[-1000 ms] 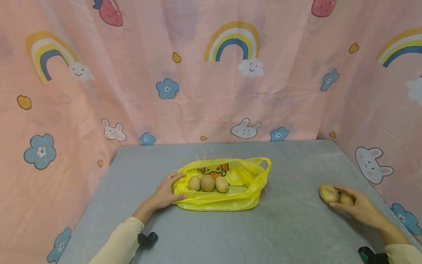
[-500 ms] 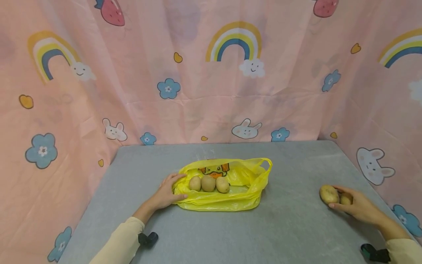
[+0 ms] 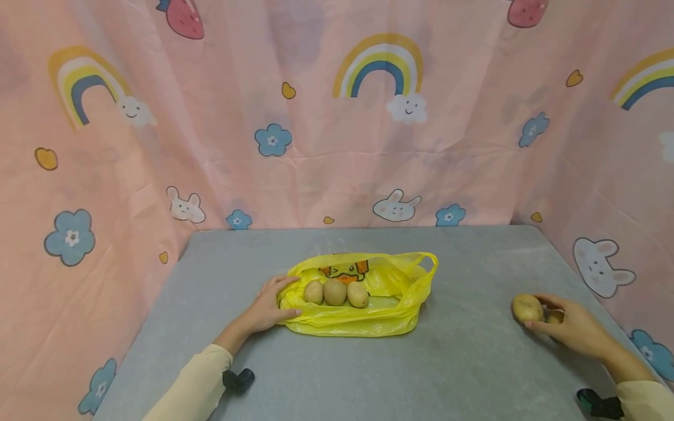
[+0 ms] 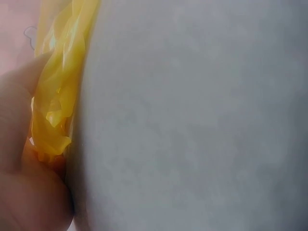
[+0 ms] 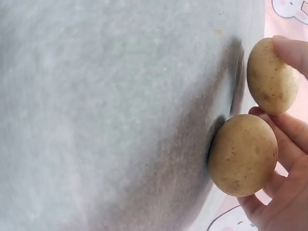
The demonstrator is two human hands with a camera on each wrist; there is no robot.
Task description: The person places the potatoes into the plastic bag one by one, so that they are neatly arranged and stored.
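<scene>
A yellow plastic bag (image 3: 353, 325) lies on its side with its mouth towards me. Three potatoes sit in a row inside, the middle one (image 3: 334, 292) slightly larger. At the bag's left end, my left hand (image 3: 265, 308) holds its edge, thumb in front and fingers behind; the left wrist view shows the crumpled plastic (image 4: 62, 91) between them. Far to the right, my right hand (image 3: 576, 328) pinches a potato (image 5: 272, 77) between thumb and fingertips, low over the table. A second potato (image 5: 244, 155) is tucked nearer the palm, partly hidden by the fingers in the head view.
The grey table (image 3: 453, 374) runs back to a pink printed curtain (image 3: 316, 175) that also hangs along both sides. One bag handle (image 3: 430, 266) loops up at the right end. Dark straps (image 3: 239, 381) sit at both wrists.
My right hand has shifted slightly left over the two potatoes, covering more of the nearer one. The left hand and the bag stay put; the whole view drifts a little.
</scene>
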